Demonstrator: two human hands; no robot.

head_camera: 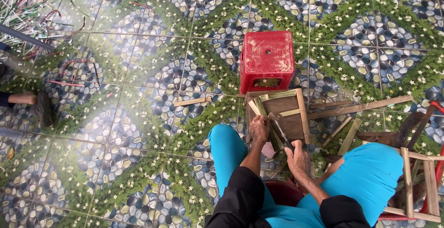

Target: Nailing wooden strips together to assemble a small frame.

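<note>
Two hands work close together over our lap. The fingers of our left hand (pixel 260 127) are curled down onto the near edge of a small bamboo frame (pixel 277 115), pressing on it; how tightly they close around the slat we cannot tell. The fingers of our right hand (pixel 297 159) are wrapped shut around the dark handle of a hammer (pixel 279 128), whose head lies just beside the left hand, over the frame's inner slats.

The frame is a squarish box of pale bamboo strips around a brown panel, and it sits on the floor between our knees, which are in bright blue trousers. Its far edge touches a red plastic stool (pixel 267 60) that stands on the patterned tile floor (pixel 138 117).

To the right of the frame lie loose bamboo slats (pixel 360 108), one long piece angled across the tiles. Further right, by our right knee, a second bamboo frame (pixel 418 182) shows. A short stick (pixel 191 101) lies left of the stool. At the far left edge another person's hand (pixel 23 98) reaches in, well apart from ours.
</note>
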